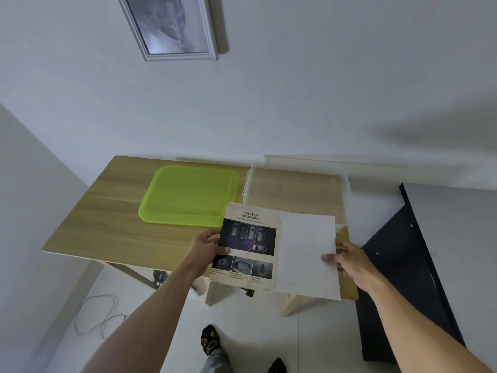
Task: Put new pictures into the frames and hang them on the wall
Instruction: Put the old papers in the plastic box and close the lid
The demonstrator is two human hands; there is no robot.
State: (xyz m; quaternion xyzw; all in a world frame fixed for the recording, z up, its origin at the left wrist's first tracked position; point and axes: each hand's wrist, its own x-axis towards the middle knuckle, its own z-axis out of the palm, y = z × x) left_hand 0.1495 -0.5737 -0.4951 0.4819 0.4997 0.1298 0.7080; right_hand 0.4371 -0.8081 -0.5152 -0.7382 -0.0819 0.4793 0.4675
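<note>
The left hand (pixel 208 244) is pinching the printed picture (pixel 247 250) and the right hand (pixel 347 261) is gripping the blank sheet (pixel 306 254) above the near tabletop (pixel 107 224) edge; thin overlapping sheets are risking creasing or slipping floorward.

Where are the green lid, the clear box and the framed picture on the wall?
green lid (pixel 188 195): head view, flat middle.
clear box (pixel 347 189): head view, right wall.
framed picture (pixel 172 25): head view, its print.

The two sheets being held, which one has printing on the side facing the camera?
The sheet in the left hand: the SAFETY page with car photos. The sheet in the right hand shows only blank white.
</note>
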